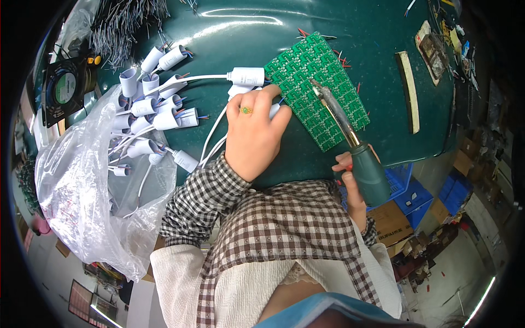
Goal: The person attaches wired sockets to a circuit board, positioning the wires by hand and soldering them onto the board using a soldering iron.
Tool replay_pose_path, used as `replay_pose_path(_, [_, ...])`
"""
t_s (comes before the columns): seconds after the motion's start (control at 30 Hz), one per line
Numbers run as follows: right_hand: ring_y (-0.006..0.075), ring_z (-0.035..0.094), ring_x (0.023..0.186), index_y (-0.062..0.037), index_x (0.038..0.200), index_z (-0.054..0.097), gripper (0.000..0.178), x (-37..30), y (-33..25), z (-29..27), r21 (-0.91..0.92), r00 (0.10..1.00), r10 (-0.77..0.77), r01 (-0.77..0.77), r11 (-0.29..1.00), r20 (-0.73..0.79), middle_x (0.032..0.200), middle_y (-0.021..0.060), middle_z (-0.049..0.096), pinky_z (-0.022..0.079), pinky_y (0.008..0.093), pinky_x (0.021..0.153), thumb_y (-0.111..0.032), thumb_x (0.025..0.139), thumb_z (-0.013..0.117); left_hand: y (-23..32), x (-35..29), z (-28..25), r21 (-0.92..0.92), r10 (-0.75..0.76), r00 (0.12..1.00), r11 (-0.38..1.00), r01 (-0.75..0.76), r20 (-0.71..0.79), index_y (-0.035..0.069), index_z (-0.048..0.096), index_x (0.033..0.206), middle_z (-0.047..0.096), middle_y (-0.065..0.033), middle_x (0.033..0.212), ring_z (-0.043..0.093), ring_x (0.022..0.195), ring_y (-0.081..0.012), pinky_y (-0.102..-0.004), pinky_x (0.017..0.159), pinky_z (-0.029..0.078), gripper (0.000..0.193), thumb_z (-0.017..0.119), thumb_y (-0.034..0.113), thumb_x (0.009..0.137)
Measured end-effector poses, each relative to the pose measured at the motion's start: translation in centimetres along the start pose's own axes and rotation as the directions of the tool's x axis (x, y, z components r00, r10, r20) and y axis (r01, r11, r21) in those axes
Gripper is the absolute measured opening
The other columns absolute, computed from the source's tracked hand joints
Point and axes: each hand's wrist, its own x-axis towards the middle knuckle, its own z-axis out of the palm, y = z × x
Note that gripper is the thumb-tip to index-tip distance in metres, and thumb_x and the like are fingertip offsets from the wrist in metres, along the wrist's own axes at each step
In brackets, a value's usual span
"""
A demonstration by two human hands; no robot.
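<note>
My left hand (252,131) is closed around a white tubular casing (274,111), mostly hidden by the fingers, at the left edge of a green circuit board panel (322,93). A blue wire sticks out by its fingertips. Another white casing (246,76) with a white cable lies just beyond the knuckles. In my right hand (353,188) is a soldering iron (367,169), gripped by its dark green handle. Its metal tip reaches up and left over the middle of the panel; whether it touches cannot be made out. Red wires (343,59) stick out along the panel's far edge.
Several white casings with cables (145,106) are heaped at the left, partly in a clear plastic bag (82,180). A fan (63,87) and a bundle of wires (123,27) stand behind. At the right lie a pale strip (408,93) and a stained block (431,52).
</note>
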Motion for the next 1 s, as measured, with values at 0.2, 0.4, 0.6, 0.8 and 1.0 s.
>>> replay_pose_path(0.2, [0.0234, 0.072, 0.090, 0.0104, 0.137, 0.050, 0.062, -0.1, -0.3, 0.4, 0.043, 0.998, 0.029, -0.027, 0.999, -0.051, 0.102, 0.0189, 0.071, 0.062, 0.0340, 0.077, -0.005, 0.083, 0.077, -0.8, 0.6, 0.3, -0.163, -0.021, 0.993, 0.987, 0.001, -0.117, 0.010, 0.066, 0.093, 0.062, -0.0070, 0.121, 0.058, 0.100, -0.0251, -0.0429, 0.091, 0.039, 0.021, 0.076, 0.007, 0.075])
replay_pose_path(0.4, [0.0240, 0.072, 0.093, 0.0105, 0.137, 0.050, 0.064, -0.2, -0.2, -0.1, -0.004, 0.997, 0.074, -0.074, 0.997, -0.005, 0.106, 0.0214, 0.071, 0.062, 0.0345, 0.079, -0.008, 0.083, 0.078, -0.4, 0.8, 1.2, -0.151, -0.110, 0.972, 0.985, 0.080, -0.206, 0.008, 0.064, 0.091, 0.064, -0.0079, 0.117, 0.058, 0.097, -0.0250, -0.0421, 0.090, 0.040, 0.019, 0.074, 0.004, 0.075])
replay_pose_path(0.6, [0.0235, 0.073, 0.093, 0.0107, 0.137, 0.050, 0.066, -0.2, -0.2, -0.1, -0.055, 0.996, 0.085, -0.083, 0.995, 0.033, 0.106, 0.0204, 0.072, 0.063, 0.0340, 0.079, -0.012, 0.083, 0.080, -0.1, 1.0, 1.4, -0.147, -0.144, 0.973, 0.982, 0.118, -0.182, 0.007, 0.063, 0.089, 0.063, -0.0094, 0.118, 0.058, 0.099, -0.0270, -0.0430, 0.090, 0.039, 0.017, 0.072, 0.003, 0.075])
replay_pose_path(0.8, [0.0207, 0.074, 0.089, 0.0091, 0.135, 0.053, 0.065, -0.7, -0.2, -0.2, -0.130, 0.994, 0.087, -0.078, 0.988, 0.062, 0.102, 0.0170, 0.073, 0.062, 0.0326, 0.078, -0.015, 0.082, 0.082, 0.2, 1.4, 1.0, -0.165, -0.171, 0.974, 0.975, 0.146, -0.151, 0.006, 0.063, 0.088, 0.062, -0.0093, 0.119, 0.056, 0.105, -0.0285, -0.0438, 0.091, 0.038, 0.017, 0.072, 0.003, 0.074])
replay_pose_path(1.0, [0.0175, 0.075, 0.084, 0.0055, 0.131, 0.058, 0.066, -0.9, -0.4, -0.4, -0.264, 0.993, 0.068, -0.040, 0.964, 0.100, 0.101, 0.0128, 0.074, 0.060, 0.0302, 0.079, -0.018, 0.077, 0.087, 0.0, 1.5, 1.0, -0.187, -0.178, 0.972, 0.971, 0.149, -0.152, 0.006, 0.063, 0.087, 0.061, -0.0088, 0.120, 0.056, 0.106, -0.0289, -0.0440, 0.090, 0.038, 0.016, 0.071, 0.003, 0.074])
